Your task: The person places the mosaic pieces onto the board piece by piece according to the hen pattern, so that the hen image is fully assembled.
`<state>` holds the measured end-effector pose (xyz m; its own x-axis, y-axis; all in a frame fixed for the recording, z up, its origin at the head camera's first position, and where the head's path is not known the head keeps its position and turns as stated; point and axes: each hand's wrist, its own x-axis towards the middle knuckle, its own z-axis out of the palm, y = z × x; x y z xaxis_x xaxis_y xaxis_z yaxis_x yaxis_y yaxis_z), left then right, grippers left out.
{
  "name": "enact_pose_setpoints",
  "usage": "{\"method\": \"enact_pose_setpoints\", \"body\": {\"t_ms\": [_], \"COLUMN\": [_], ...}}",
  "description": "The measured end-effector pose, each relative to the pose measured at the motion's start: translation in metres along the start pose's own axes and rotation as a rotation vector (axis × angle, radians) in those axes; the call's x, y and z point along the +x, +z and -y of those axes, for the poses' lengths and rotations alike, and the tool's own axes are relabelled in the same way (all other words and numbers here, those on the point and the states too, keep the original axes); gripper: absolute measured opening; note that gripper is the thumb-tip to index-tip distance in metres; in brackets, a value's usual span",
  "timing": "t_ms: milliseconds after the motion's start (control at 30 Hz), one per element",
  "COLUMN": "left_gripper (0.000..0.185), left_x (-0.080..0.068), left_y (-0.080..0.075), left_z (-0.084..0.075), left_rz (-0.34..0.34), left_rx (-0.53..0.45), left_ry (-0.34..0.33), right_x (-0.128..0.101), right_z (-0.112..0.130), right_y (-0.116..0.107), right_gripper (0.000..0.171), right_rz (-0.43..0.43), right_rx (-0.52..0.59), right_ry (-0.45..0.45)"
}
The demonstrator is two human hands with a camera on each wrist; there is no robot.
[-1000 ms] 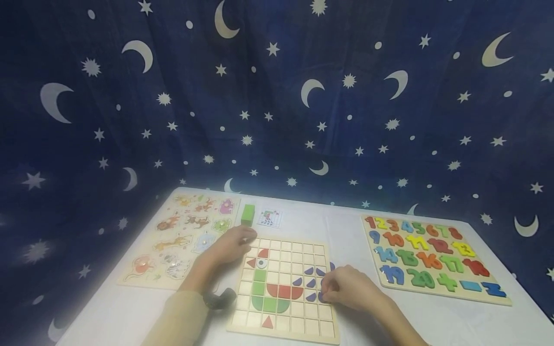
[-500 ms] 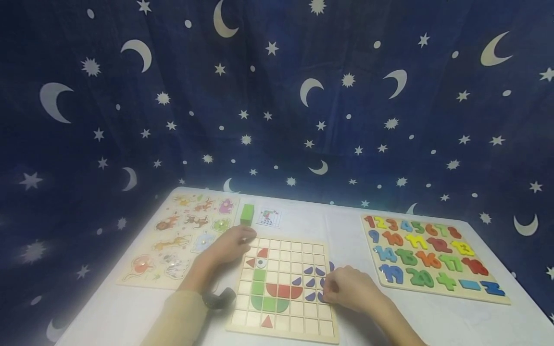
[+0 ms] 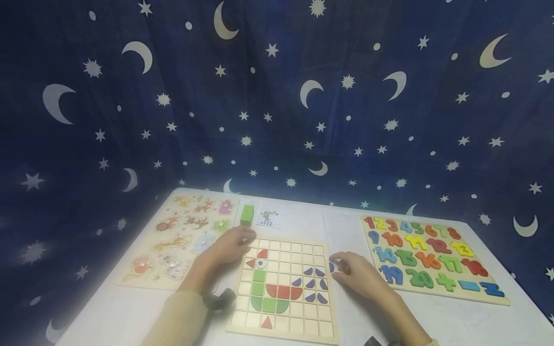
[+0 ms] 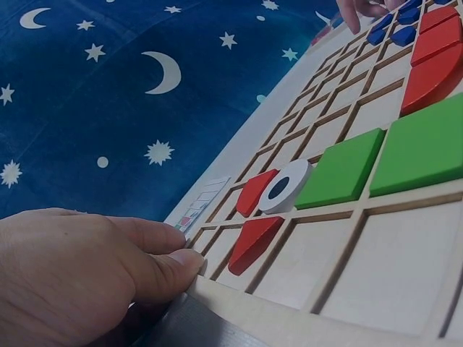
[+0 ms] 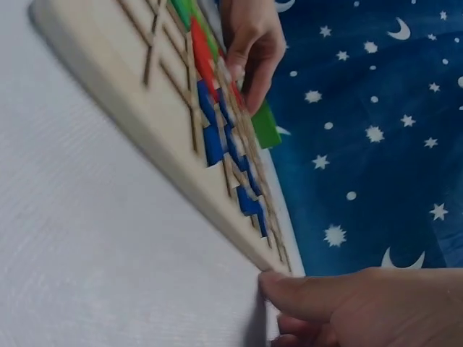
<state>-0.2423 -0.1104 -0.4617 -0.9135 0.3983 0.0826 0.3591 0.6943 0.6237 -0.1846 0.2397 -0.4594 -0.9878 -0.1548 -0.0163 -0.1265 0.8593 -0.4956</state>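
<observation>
While your left hand (image 3: 231,245) braces the grid board's (image 3: 283,331) far-left corner with flat fingers, your right hand (image 3: 357,274), fingers loose, reaches a blue piece (image 3: 331,265) lying just off the board's right edge; pinching it looks like your next move.

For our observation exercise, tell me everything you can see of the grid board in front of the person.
The grid board is a pale, wooden-looking square tray of small square cells, lying flat on the white table. Coloured pieces sit in some cells: green squares, red curved shapes and triangles, a white eye disc and blue leaf shapes at the right. Most cells are empty. The left hand holds its far left corner; the right hand is by its right edge.
</observation>
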Motion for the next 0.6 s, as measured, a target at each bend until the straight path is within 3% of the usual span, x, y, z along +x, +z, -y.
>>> {"method": "enact_pose_setpoints", "body": {"t_ms": [267,600], "left_gripper": [0.037,0.038], "left_x": [0.0005,-0.0009], "left_y": [0.0004,-0.0002], "left_z": [-0.0012,-0.0025], "left_rz": [0.002,0.007], "left_rx": [-0.006,0.002], "left_ry": [-0.030,-0.036], "right_x": [0.0030,0.0016], "right_z": [-0.0024,-0.0022], "right_y": [0.0083,0.0030], "right_gripper": [0.028,0.019], "right_rz": [-0.028,-0.014], "right_rx": [-0.033,-0.034], "right_ry": [0.005,0.010]}}
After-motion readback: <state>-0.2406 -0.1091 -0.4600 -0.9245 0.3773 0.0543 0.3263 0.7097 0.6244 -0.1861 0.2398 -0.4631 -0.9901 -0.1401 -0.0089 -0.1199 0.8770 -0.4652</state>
